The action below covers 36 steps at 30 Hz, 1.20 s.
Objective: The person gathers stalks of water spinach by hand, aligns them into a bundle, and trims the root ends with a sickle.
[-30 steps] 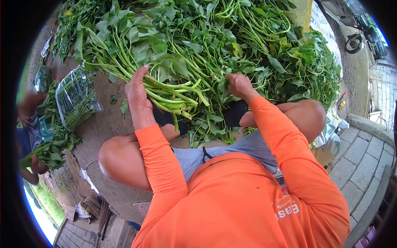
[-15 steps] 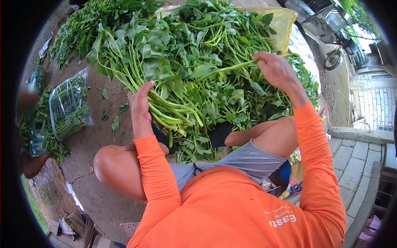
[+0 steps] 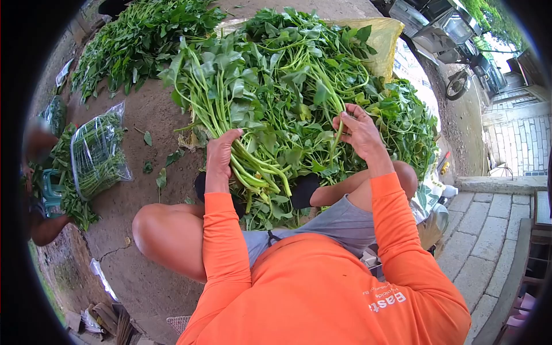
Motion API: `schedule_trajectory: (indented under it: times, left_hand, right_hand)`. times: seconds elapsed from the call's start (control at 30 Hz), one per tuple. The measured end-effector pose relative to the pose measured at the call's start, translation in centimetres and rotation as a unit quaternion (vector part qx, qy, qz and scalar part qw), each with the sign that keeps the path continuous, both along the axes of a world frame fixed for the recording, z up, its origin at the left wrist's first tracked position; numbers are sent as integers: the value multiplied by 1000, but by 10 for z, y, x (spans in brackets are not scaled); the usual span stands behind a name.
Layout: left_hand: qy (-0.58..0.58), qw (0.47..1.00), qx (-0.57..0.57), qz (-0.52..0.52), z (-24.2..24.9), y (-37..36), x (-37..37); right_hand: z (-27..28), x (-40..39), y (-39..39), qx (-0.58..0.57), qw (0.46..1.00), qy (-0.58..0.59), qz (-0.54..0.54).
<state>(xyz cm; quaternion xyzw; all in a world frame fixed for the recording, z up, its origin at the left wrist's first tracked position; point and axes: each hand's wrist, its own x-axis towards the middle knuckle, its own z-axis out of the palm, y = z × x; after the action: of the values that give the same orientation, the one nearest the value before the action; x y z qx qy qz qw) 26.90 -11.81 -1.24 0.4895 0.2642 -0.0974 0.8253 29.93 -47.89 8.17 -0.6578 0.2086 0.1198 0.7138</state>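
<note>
Stem bunch (image 3: 230,109) in left hand (image 3: 221,158)

Both hands (image 3: 221,158) — leafy green stems (image 3: 253,164)

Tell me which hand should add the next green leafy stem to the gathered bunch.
Probably the right hand: its fingers already pinch a loose green stem above the pile, while the left hand is occupied gripping the bunch of long green stalks.

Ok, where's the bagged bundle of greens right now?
The bagged bundle lies on the ground at the far left, beyond the left hand, beside loose greens.
</note>
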Motion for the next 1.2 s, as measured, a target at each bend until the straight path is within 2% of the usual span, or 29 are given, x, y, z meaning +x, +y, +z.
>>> schedule_trajectory:
  times: [0.1, 0.2, 0.23, 0.33, 0.37, 0.47, 0.5, 0.6, 0.73, 0.8, 0.87, 0.9, 0.93, 1.0, 1.03, 1.07, 1.13, 1.17, 1.2]
  left_hand:
    - [10, 1000, -10, -19, -21, -6, -1]
    - [13, 999, -22, -38, -64, -14, -2]
    - [35, 998, -23, -45, -77, -15, -4]
    - [85, 993, -54, -60, -86, -17, -14]
    - [93, 992, -56, -62, -90, -22, -18]
    - [125, 987, -69, -75, -96, -29, -26]
    - [154, 982, -73, -85, -90, -13, -21]
    - [191, 972, -84, -107, -97, -22, -29]
    - [176, 975, -78, -112, -119, -17, -23]
    - [172, 974, -92, -119, -122, -22, -22]
    - [160, 978, -96, -97, -118, -35, -29]
    - [156, 975, -109, -111, -119, -36, -31]
    - [168, 977, -75, -109, -135, -39, -30]
    - [186, 959, -173, -122, -114, -32, -32]
    - [173, 950, -227, -123, -122, -33, -36]
    - [151, 940, -280, -125, -134, -38, -35]
    - [158, 936, -296, -106, -141, -41, -36]
    - [164, 933, -305, -103, -141, -41, -39]
    - [171, 928, -313, -103, -139, -41, -39]
  right_hand:
    - [-8, 0, -2, 67, 996, 59, 8]
    - [-8, -2, -2, 57, 991, 119, 2]
    - [-23, -2, -8, 66, 991, 115, 15]
    - [-40, -10, -10, 20, 988, 144, 59]
    - [-31, -14, -8, -58, 979, 176, 84]
    - [-17, -24, 6, -50, 992, 116, 27]
    - [-5, -17, 26, -37, 997, 67, -5]
    - [17, -26, 37, -41, 996, -57, -53]
    - [7, 2, 70, -178, 960, -217, -7]
    - [-2, 8, 91, -285, 912, -296, 10]
    - [-11, 7, 119, -316, 898, -306, 32]
    - [-28, 4, 132, -321, 897, -296, 63]
    - [-54, -1, 142, -326, 897, -284, 94]
    - [-107, -21, 161, -312, 917, -139, 207]
    - [-129, -29, 164, -304, 914, -73, 257]
    - [-144, -36, 161, -289, 923, -73, 245]
    - [-165, -52, 158, -262, 938, -65, 219]
    - [-170, -55, 161, -189, 968, -20, 161]
    - [-171, -56, 160, -206, 964, -9, 169]
